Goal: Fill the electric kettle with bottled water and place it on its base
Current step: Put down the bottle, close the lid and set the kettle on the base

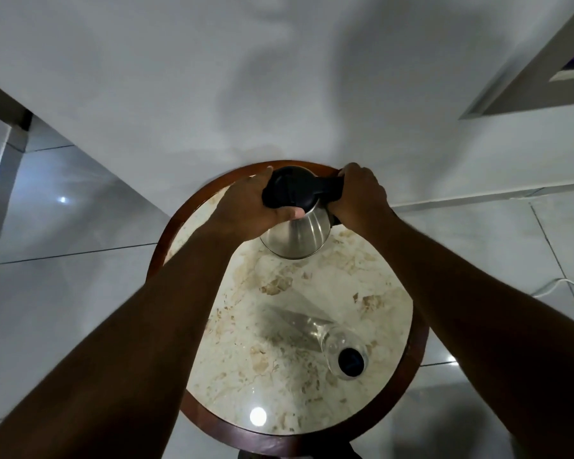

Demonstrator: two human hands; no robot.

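Note:
A steel electric kettle [297, 236] with a black lid and black handle stands at the far side of a round marble table [289, 385]. My left hand [246, 207] wraps around the lid's left side, thumb under its rim. My right hand [358, 193] is closed around the black handle on the right. A clear plastic water bottle [328, 339] with a dark cap stands upright near the table's front right. The kettle's base is hidden under the kettle or out of sight.
The table has a dark wooden rim [166, 240] and stands against a white wall. Glossy grey floor tiles surround it. A white cable [557, 284] lies on the floor at the right.

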